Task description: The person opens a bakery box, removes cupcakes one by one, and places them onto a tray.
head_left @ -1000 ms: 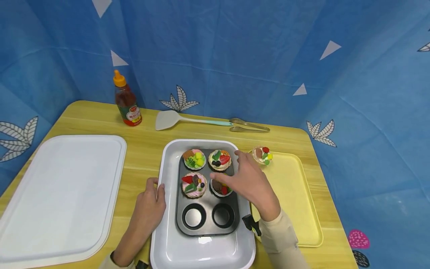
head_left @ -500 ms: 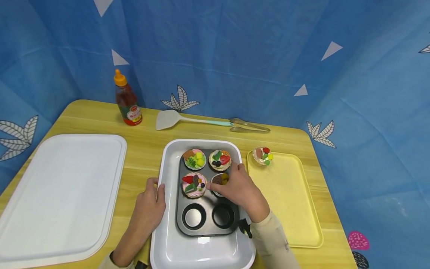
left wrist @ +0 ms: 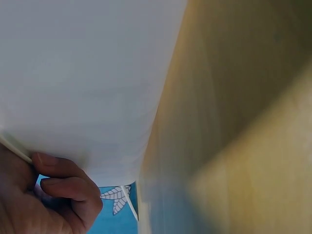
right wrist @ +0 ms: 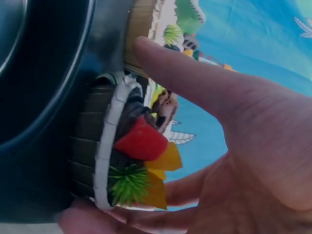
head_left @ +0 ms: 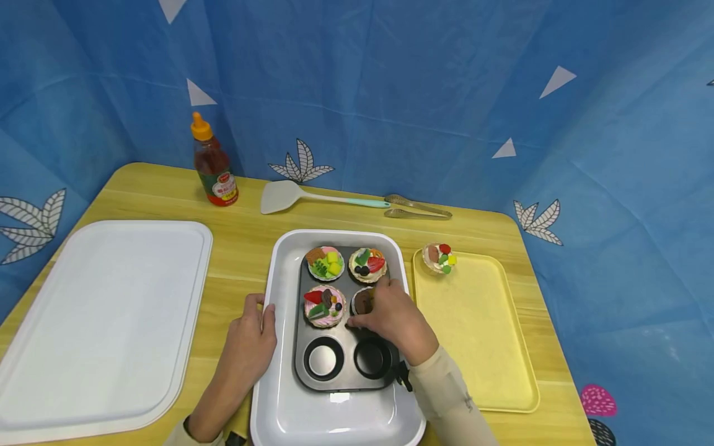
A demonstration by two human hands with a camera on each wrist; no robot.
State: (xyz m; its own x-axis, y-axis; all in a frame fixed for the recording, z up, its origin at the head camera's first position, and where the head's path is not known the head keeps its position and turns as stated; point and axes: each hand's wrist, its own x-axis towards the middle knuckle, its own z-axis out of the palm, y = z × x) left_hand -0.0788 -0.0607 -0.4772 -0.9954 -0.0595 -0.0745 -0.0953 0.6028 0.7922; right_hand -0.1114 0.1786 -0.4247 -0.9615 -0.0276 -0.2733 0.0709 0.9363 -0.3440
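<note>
A six-cup muffin tin lies in a deep white tray. A dark chocolate cupcake with red, yellow and green toppings sits in its middle right cup, partly hidden in the head view. My right hand straddles it, fingertips at one side of its rim and the straight thumb at the other; the right wrist view shows a gap under the thumb. Three more cupcakes fill other cups: pink-creamed, green-and-yellow topped and strawberry-topped. My left hand grips the tray's left rim.
Right of the white tray lies a yellow tray with another cupcake at its far left corner. A flat white tray lies on the left. Behind are a sauce bottle, a spatula and tongs.
My right hand has come down from above the chocolate cupcake, and its fingers now lie around it, covering its right side. My left hand has stayed on the tray rim.
</note>
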